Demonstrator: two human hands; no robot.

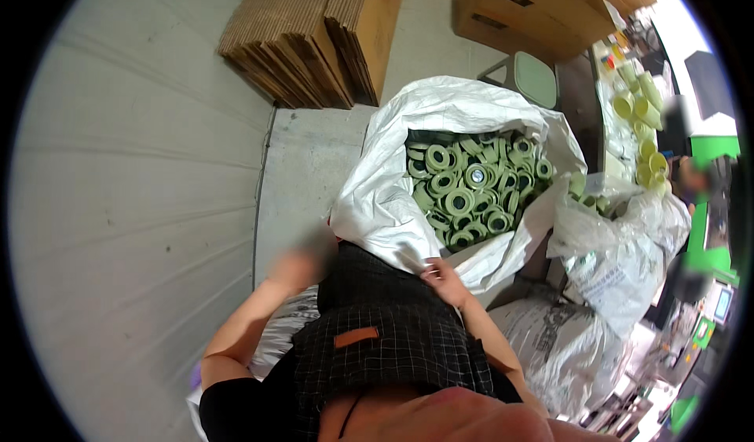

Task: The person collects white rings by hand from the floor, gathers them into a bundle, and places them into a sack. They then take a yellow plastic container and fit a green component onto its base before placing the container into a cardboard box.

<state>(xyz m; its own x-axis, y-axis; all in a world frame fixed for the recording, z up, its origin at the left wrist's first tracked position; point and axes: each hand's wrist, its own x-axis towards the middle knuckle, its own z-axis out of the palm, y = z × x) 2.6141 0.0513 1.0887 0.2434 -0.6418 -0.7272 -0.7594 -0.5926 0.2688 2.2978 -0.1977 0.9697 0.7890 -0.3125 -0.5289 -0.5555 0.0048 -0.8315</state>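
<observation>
White woven sack holds green ring-shaped parts; the right hand pinches its near edge; the left hand is blurred, grip unreadable.

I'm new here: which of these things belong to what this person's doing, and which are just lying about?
Apparently in use:
large white woven plastic sack, right hand at its near edge
round green ring-shaped pieces inside it

Seemingly lying about:
stacked flat brown cardboard
closed-sided brown cardboard box
pale-green stool with rounded seat
</observation>
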